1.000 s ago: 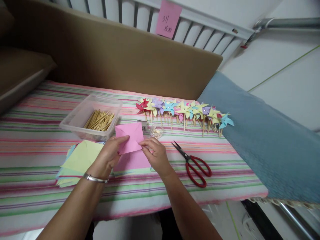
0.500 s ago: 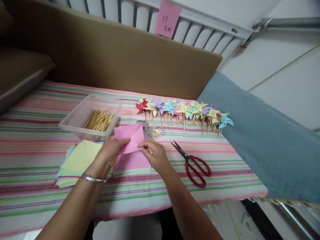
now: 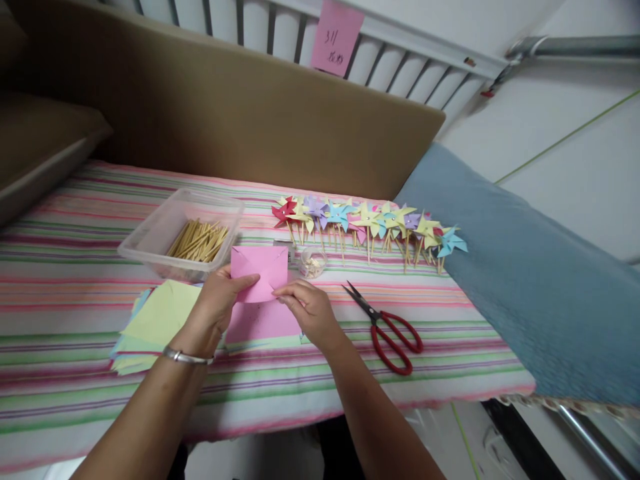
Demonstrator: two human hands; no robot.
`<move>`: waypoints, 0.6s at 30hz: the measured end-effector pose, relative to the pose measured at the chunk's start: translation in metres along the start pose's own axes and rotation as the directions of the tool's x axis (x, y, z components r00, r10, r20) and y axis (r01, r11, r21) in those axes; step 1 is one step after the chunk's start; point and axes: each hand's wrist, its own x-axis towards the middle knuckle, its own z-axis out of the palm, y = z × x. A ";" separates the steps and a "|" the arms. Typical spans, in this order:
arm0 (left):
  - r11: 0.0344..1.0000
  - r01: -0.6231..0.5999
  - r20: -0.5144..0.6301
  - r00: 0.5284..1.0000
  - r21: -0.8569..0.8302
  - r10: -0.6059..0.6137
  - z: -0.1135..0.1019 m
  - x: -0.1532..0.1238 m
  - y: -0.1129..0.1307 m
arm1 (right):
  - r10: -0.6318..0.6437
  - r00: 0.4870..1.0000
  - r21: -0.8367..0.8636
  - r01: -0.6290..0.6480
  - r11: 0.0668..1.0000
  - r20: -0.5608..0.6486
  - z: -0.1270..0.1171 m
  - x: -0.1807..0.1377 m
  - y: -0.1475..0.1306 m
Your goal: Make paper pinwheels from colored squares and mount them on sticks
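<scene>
A pink paper square [image 3: 261,263] with slits running in from its corners is held up above the table. My left hand [image 3: 219,298] grips its left edge, thumb on top and the other fingers hidden underneath. At the lower right corner, my right hand [image 3: 309,308] pinches the paper between thumb and fingers. Below both hands lies another pink sheet [image 3: 265,321], with a pale green edge showing under it. Just beyond the held square stand a small round clear tub [image 3: 313,263] of tiny pale pieces and a little box [image 3: 285,247], partly covered.
Scissors with red handles [image 3: 385,328] lie to the right. A clear plastic bin [image 3: 145,248] holds many wooden sticks [image 3: 199,241]. Stacked coloured paper [image 3: 163,317] sits at left. Paper pinwheels [image 3: 367,219] on sticks stand in a row before a brown board [image 3: 250,120].
The pink square has turned slightly, so its top edge is now more level. My right fingers have shifted a little left along the lower corner.
</scene>
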 end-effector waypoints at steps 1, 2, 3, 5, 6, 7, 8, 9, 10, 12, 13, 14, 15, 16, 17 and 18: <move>1.000 -0.001 -0.001 1.000 0.014 0.001 0.000 -0.001 0.000 | -0.007 1.000 -0.011 0.007 1.000 -0.012 0.000 0.000 0.000; 1.000 -0.002 0.000 1.000 0.028 0.002 0.001 -0.001 0.000 | -0.011 1.000 -0.017 0.011 1.000 -0.024 0.001 0.000 0.000; 0.999 -0.005 0.003 1.000 0.043 0.005 0.002 -0.002 0.000 | -0.014 0.999 -0.021 0.013 1.000 -0.037 0.002 0.000 0.000; 0.997 -0.017 0.013 1.000 0.072 0.016 0.003 -0.003 0.000 | -0.018 0.998 -0.035 0.016 0.999 -0.055 0.003 0.000 0.001; 0.996 -0.020 0.023 1.000 0.086 0.018 0.004 -0.004 -0.001 | -0.018 0.998 -0.046 0.016 0.999 -0.062 0.003 0.000 0.001; 0.995 -0.023 0.034 0.999 0.096 0.020 0.004 -0.004 -0.002 | -0.017 0.997 -0.057 0.013 0.998 -0.069 0.004 0.000 0.001; 0.994 -0.023 0.047 0.999 0.103 0.019 0.005 -0.004 -0.003 | -0.012 0.997 -0.067 0.007 0.998 -0.077 0.005 0.000 0.001; 0.994 -0.021 0.061 0.998 0.108 0.015 0.005 -0.004 -0.004 | -0.005 0.996 -0.077 -0.002 0.997 -0.088 0.005 0.000 0.001; 0.994 -0.017 0.075 0.997 0.111 0.009 0.005 -0.004 -0.005 | 0.004 0.995 -0.084 -0.013 0.996 -0.101 0.006 0.000 0.002; 0.994 -0.009 0.095 0.996 0.113 -0.001 0.005 -0.004 -0.006 | 0.018 0.991 -0.092 -0.030 0.995 -0.131 0.007 0.000 0.002; 0.993 -0.006 0.102 0.995 0.116 -0.006 0.006 -0.004 -0.007 | 0.023 0.989 -0.091 -0.037 0.995 -0.145 0.007 0.001 0.003; 0.992 -0.004 0.106 0.994 0.123 -0.009 0.007 -0.004 -0.007 | 0.028 0.987 -0.088 -0.042 0.995 -0.157 0.008 0.001 0.003; 0.991 -0.004 0.110 0.994 0.133 -0.011 0.007 -0.005 -0.008 | 0.034 0.985 -0.084 -0.049 0.995 -0.168 0.008 0.001 0.003; 0.989 -0.005 0.113 0.994 0.147 -0.011 0.008 -0.005 -0.008 | 0.042 0.984 -0.078 -0.057 0.995 -0.175 0.009 0.001 0.003; 0.986 -0.009 0.116 0.993 0.166 -0.011 0.009 -0.005 -0.009 | 0.052 0.982 -0.073 -0.066 0.995 -0.182 0.010 0.001 0.004; 0.982 -0.014 0.120 0.993 0.188 -0.008 0.009 -0.005 -0.010 | 0.063 0.980 -0.067 -0.077 0.995 -0.189 0.011 0.001 0.004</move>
